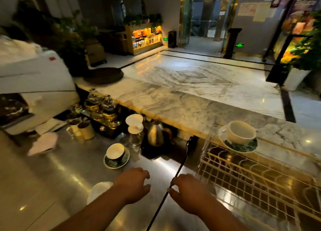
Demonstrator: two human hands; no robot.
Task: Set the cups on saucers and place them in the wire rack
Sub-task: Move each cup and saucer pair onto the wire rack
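A white cup (240,132) stands on a dark patterned saucer (243,146) at the far corner of the wire rack (260,182). A second cup (115,151) sits on its saucer (111,163) on the steel counter, left of centre. My left hand (134,184) hovers just below that saucer, fingers relaxed, holding nothing. My right hand (187,190) hovers beside the rack's left edge, over a black cable (180,163), also holding nothing. A white round object (97,190) lies partly hidden under my left forearm.
A steel kettle (156,133) on a black base, a white dripper (134,124), glass teapots (102,105) and small canisters (83,128) crowd the counter's back. A white coffee machine (34,84) stands at left. A marble ledge (191,109) runs behind.
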